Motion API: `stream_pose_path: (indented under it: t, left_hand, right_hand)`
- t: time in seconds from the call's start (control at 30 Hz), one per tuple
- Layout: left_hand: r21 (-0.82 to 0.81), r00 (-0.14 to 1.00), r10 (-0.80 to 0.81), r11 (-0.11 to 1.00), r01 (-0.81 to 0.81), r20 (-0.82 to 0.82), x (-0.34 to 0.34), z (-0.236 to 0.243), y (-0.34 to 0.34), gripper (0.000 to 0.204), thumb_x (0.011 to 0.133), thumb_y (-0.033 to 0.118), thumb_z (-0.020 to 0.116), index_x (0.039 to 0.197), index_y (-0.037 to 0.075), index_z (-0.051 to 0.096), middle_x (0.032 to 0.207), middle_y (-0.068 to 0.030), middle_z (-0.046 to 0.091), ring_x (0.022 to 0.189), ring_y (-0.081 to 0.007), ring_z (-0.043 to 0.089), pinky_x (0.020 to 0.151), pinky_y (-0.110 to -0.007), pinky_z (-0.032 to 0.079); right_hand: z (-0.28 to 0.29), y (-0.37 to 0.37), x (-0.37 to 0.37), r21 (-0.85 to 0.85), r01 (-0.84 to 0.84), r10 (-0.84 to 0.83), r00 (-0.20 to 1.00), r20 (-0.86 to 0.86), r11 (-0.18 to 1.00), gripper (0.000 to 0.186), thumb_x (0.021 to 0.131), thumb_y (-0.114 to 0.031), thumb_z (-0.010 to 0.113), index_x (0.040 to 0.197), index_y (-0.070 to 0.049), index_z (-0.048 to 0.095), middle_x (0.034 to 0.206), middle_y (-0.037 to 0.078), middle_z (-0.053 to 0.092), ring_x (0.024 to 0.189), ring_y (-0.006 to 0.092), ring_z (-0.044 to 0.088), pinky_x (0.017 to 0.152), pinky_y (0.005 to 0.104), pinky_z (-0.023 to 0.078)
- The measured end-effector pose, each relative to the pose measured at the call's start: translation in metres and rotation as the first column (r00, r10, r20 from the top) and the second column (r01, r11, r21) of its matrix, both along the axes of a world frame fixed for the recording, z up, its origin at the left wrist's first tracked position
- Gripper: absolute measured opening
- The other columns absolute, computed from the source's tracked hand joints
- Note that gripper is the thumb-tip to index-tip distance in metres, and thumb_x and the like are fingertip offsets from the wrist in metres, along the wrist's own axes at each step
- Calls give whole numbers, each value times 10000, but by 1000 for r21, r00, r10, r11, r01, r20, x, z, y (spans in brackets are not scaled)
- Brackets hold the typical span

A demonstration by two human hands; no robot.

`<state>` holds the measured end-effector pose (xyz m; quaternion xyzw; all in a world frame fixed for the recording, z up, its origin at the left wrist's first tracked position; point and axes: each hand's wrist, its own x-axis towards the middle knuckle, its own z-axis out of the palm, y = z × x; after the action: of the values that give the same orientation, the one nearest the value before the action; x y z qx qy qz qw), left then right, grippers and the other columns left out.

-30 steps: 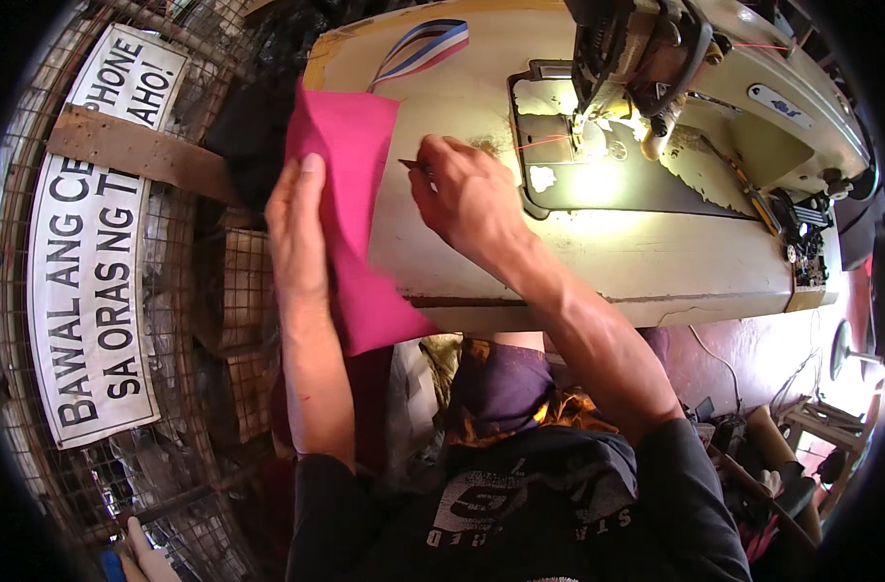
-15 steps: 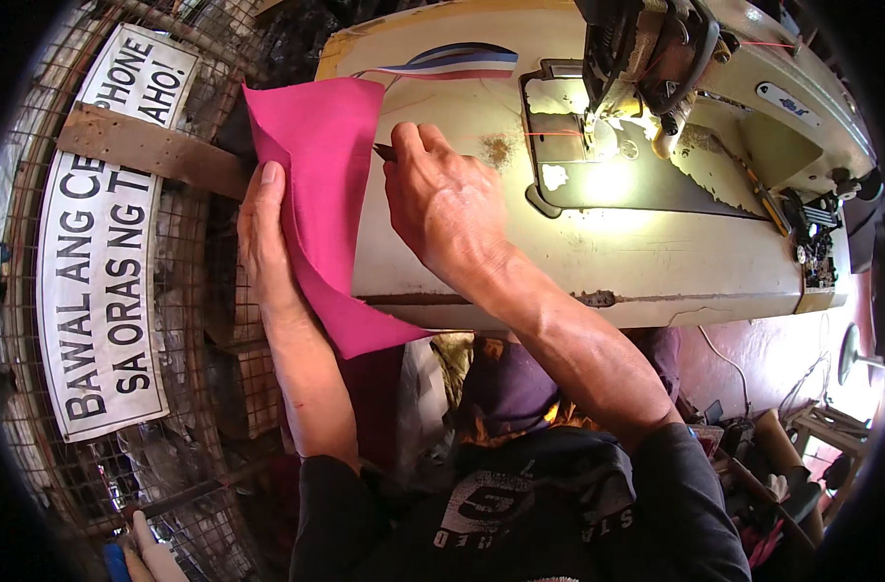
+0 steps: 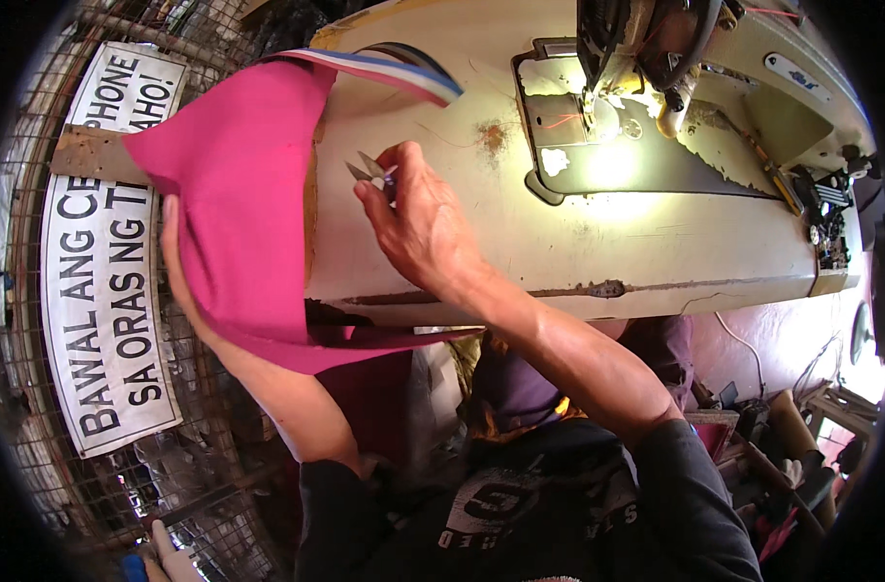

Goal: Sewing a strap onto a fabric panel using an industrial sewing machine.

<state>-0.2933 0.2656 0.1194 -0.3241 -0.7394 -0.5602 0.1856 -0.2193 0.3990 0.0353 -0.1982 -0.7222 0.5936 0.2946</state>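
Note:
A bright pink piece of cloth hangs over the left end of the sewing machine table and partly over my left forearm. My left hand is at its left edge, gripping it, though most of the fingers are hidden behind the cloth. At the cloth's top edge, a striped ribbon in blue, white, red and black curves out over the table. My right hand is closed around small thread snips, whose blades are apart and point up and left. The snips are clear of the cloth.
The sewing machine stands at the upper right, its lamp lighting the needle plate, where a short red thread lies. A yellow-handled tool rests right of it. At left is a wire grid wall with a white sign.
My left hand has drawn the pink cloth and ribbon leftward. My right hand has shifted slightly left and down, and the snips' blades now show. The red thread no longer stretches left from the needle.

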Motion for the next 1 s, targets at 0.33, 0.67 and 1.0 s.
stream_pose_path:
  t: [0.33,0.67,1.0]
  left_hand:
    - [-162,804,220,918,-362,-553,27,29,8,618,897,210,719,1400,-77,503,1290,-231,621,1170,-305,651,1004,-394,530]
    - [-245,804,187,892,-379,-564,31,33,3,606,943,247,671,1418,-77,481,1346,-231,579,1221,-307,620,1005,-402,543]
    - [-164,822,248,911,-377,-513,45,30,11,609,976,322,621,1424,-67,480,1369,-230,560,1272,-306,587,1064,-420,502]
  right_hand:
    - [14,-27,-37,-126,90,-115,972,-203,988,350,979,-174,635,1142,38,408,840,253,612,767,412,620,705,503,480]
    - [28,-24,-30,-184,83,-134,949,-284,979,340,982,-165,649,1132,27,413,848,230,600,733,357,613,692,474,491]
    - [35,-24,-26,-166,116,-168,922,-348,979,326,987,-171,646,1128,16,419,781,180,586,665,303,589,635,428,484]
